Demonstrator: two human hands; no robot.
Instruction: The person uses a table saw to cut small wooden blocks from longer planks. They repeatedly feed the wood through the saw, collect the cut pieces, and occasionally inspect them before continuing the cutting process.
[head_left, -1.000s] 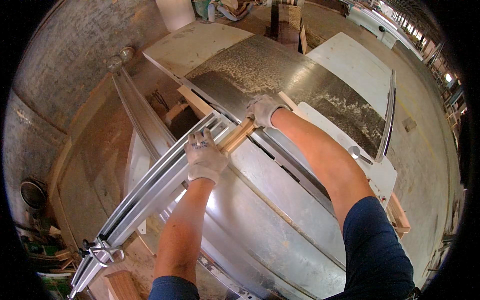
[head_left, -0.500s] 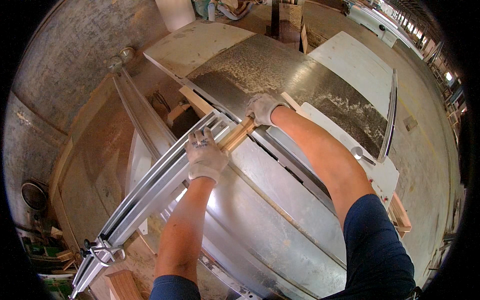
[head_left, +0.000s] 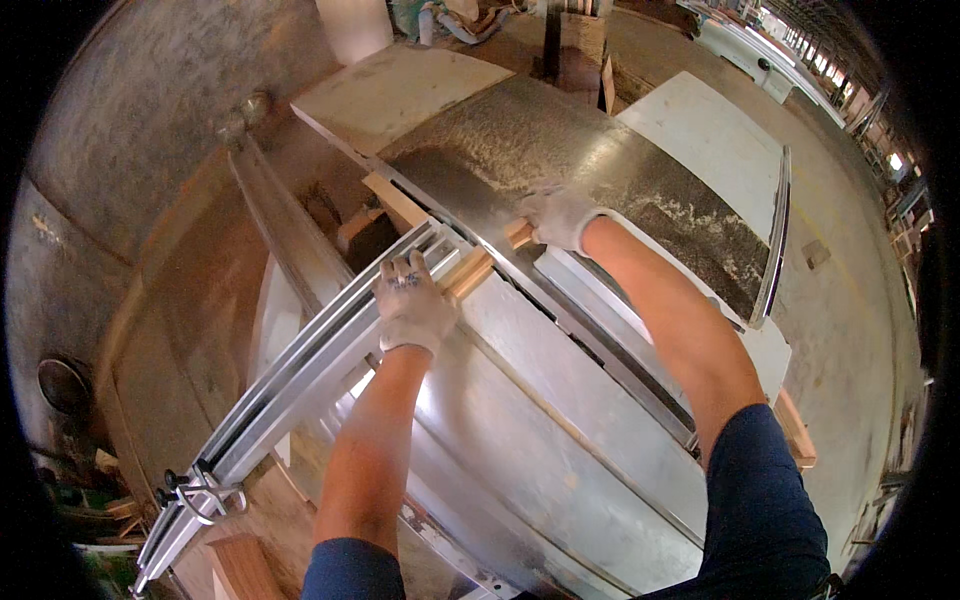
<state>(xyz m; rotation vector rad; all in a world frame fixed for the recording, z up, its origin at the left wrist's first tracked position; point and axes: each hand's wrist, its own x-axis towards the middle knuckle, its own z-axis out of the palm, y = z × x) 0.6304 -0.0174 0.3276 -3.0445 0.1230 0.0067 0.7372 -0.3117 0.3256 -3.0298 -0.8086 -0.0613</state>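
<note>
My left hand [head_left: 410, 308], in a light work glove, is closed over the aluminium fence [head_left: 330, 310] and presses against short wood strips [head_left: 468, 274]. The strips lie along the fence on the metal sliding table [head_left: 530, 420] of a panel saw. My right hand [head_left: 562, 218], gloved too and slightly blurred, is closed around a small wood offcut [head_left: 519, 232], whose end sticks out on its left side. A gap separates the offcut from the strips, across the slot beside the sliding table. The saw blade cannot be made out.
Beyond the slot stretches the dusty dark saw table [head_left: 480, 130], with a pale extension panel [head_left: 710, 135] at the right. A metal clamp stop [head_left: 205, 492] sits at the fence's near-left end. Reddish wood [head_left: 243, 568] lies at the lower left. A concrete wall [head_left: 130, 130] rises on the left.
My right hand has moved right and slightly nearer, carrying the offcut away from the strips and opening a gap. My left hand has stayed almost in place on the fence.
</note>
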